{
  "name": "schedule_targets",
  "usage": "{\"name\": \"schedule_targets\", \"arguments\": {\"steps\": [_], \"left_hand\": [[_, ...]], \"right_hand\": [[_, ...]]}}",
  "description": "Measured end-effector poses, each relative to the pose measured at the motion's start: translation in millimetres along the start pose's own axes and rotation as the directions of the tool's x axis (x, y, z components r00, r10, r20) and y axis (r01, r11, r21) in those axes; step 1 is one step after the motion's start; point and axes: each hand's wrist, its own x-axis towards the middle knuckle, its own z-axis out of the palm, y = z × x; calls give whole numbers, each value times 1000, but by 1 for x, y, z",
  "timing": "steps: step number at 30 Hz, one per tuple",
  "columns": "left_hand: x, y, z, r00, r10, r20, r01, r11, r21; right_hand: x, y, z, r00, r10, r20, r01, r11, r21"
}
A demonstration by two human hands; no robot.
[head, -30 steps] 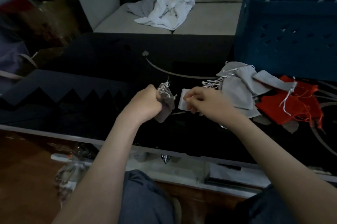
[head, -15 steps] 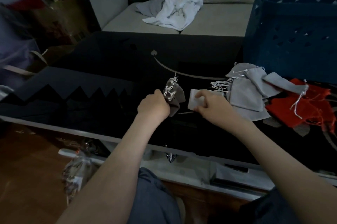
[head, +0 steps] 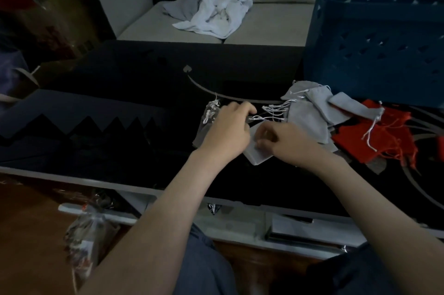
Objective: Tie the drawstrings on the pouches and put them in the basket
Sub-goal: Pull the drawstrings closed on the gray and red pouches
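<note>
Pinching, both of them? Start at the grip. (A)

Yes. Left hand point(head: 225, 131) has its fingertips closed on thin white drawstrings point(head: 258, 117). Right hand point(head: 283, 143) has its fingers curled, nipping the top of the pale grey flat fabric pouch point(head: 258, 156). The strings seem to be that pouch's. It lies on the glossy black table point(head: 120, 83), between the hands. (B)

Darker grey gathered pouch point(head: 206, 124) at the left hand? (A)

Mouth bunched and cord looks knotted, so I judge it tied. It's partly under the left hand. Held or not, cannot tell. Not in the basket. (B)

Rest? (A)

Heap of grey cloth pouches point(head: 310, 114) and red cloth pouches point(head: 374, 138) just right of the hands. Mouths flat, strings loose, so untied. Blue perforated plastic basket point(head: 374, 49) stands behind them, inside hidden. (B)

Progress? (A)

Early, I'd say. One tied, one in hand, the heap left, then everything into the basket. (B)
</note>
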Motion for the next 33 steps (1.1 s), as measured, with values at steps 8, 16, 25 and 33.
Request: {"name": "schedule_targets", "arguments": {"steps": [8, 16, 25, 33], "left_hand": [[9, 12, 23, 952, -229, 202, 193, 964, 182], [13, 11, 26, 926, -360, 111, 353, 933, 74], [16, 22, 17, 802, -544, 247, 579, 603, -549], [8, 28, 9, 885, -391, 254, 390, 324, -862]], "right_hand": [[-4, 31, -5, 983, 158, -96, -166, 982, -93], [-13, 28, -14, 979, 30, -200, -29, 1000, 11], [-18, 29, -33, 962, 9, -272, 103, 913, 396], [-18, 34, -35, 970, 97, -224, 24, 875, 483]]}}
